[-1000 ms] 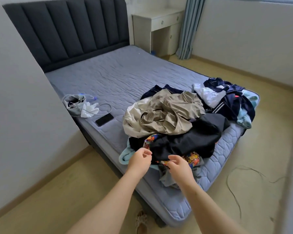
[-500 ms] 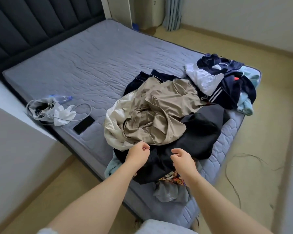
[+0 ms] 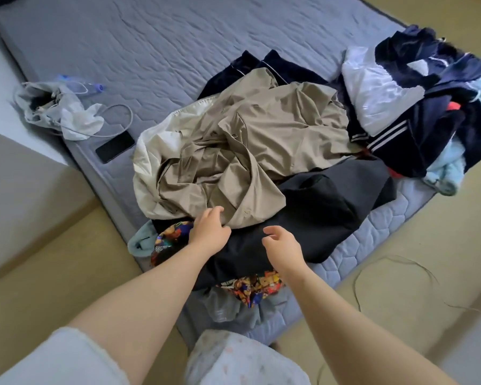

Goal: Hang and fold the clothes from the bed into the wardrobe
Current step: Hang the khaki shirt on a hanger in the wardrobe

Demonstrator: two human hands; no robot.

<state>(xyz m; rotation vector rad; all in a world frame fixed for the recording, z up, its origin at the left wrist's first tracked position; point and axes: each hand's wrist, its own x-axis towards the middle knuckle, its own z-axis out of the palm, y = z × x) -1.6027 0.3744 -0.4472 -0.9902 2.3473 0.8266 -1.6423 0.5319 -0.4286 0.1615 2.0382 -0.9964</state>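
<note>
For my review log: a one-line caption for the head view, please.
Left hand touches the beige coat on the bed; right hand hovers over a black garment.

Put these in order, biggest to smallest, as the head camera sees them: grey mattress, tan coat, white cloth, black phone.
1. grey mattress
2. tan coat
3. white cloth and black phone: they look about alike, and the cloth is crumpled, so I won't rank them.

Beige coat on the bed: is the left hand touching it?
Touching. The head view shows the left hand with its fingers lying on the near edge of the beige coat, with no gap between them.
</note>
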